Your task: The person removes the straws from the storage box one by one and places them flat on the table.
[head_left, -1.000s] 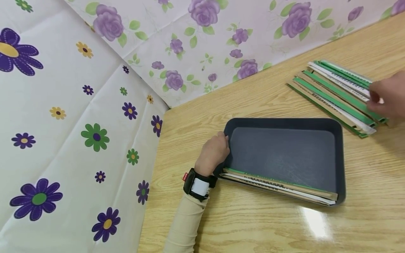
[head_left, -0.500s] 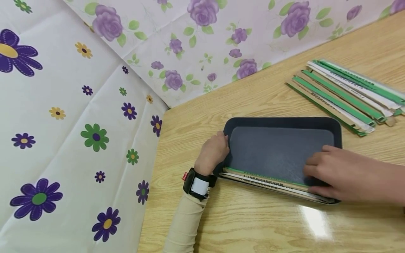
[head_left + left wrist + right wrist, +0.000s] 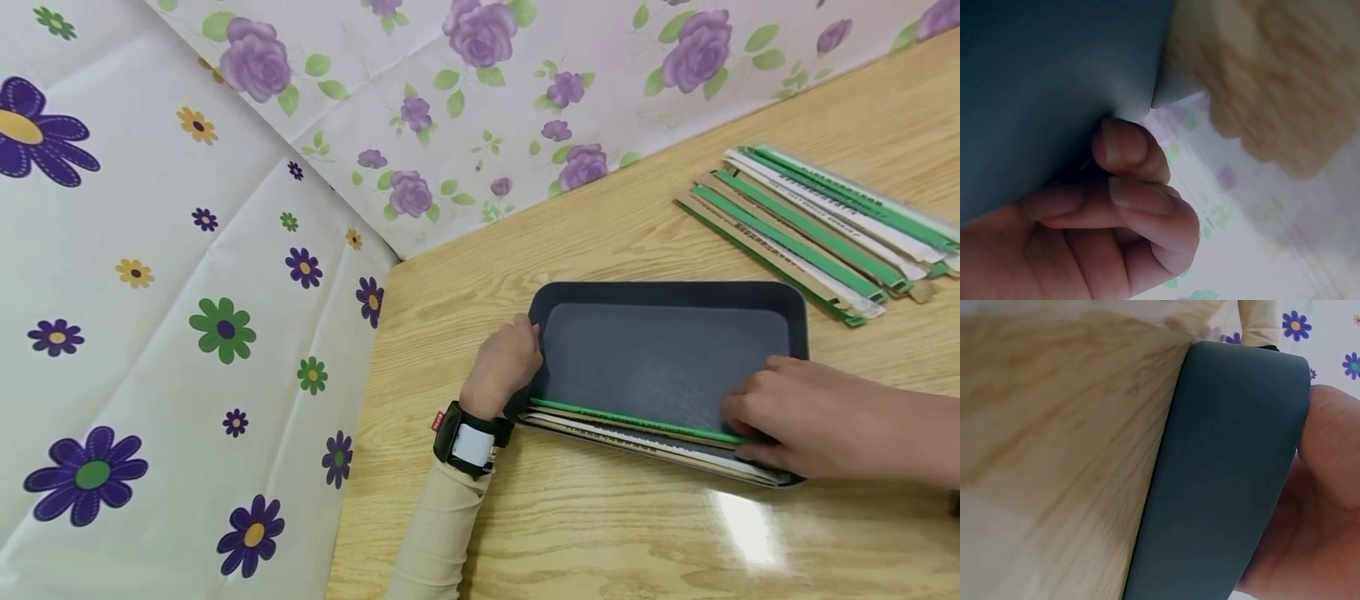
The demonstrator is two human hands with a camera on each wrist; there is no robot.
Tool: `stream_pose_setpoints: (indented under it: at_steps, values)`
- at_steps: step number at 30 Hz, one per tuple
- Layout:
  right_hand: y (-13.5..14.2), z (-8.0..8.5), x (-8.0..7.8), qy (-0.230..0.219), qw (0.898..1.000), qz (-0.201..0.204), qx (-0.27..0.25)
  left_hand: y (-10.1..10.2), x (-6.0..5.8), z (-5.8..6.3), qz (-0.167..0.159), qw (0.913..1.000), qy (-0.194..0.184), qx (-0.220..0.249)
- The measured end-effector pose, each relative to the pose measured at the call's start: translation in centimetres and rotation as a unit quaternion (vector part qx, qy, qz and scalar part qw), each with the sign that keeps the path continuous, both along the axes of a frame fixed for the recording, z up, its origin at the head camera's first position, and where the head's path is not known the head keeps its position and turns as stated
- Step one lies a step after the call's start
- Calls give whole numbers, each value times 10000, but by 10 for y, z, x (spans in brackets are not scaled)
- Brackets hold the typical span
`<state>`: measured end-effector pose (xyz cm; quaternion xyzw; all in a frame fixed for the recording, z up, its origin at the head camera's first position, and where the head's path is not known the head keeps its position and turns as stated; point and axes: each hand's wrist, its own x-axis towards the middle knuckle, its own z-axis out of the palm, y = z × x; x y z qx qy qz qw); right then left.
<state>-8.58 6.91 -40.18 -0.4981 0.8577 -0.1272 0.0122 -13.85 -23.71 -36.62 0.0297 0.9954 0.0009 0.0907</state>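
A dark grey rectangular tray (image 3: pixel 667 292) lies on the wooden table. My left hand (image 3: pixel 504 367) grips its left end; the left wrist view shows curled fingers (image 3: pixel 1147 206) against the grey wall. Several long, thin printed packets in white and brown (image 3: pixel 630 440) lie along the tray's near side. In front of them is a green packet (image 3: pixel 637 417), its right end between my right thumb and fingers. My right hand (image 3: pixel 810 412) reaches over the tray's right end and pinches that packet. In the right wrist view the tray wall (image 3: pixel 1222 469) hides the fingertips.
A row of similar green, white and brown packets (image 3: pixel 810 225) lies on the table (image 3: pixel 600 542) behind and right of the tray. Flower-patterned sheets (image 3: pixel 480 108) stand along the back and left of the table.
My right hand has come from over the packet row into the tray's near right corner. The green packet there has shifted, showing more green. My left hand stays on the tray.
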Motion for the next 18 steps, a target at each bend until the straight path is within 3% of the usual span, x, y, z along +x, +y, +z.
stream_pose_setpoints:
  at_steps: [7, 11, 18]
  values:
    - [8, 11, -5, 281, 9962, -26, -822, 1, 0, -2, -25, 9999, 62, -89]
    - [13, 20, -7, 560, 9942, -313, -860, 1, 0, -1, -7, 9999, 68, -93]
    - [16, 26, -10, 489, 9944, -500, -797, 1, 1, -1, -14, 9999, 137, -74]
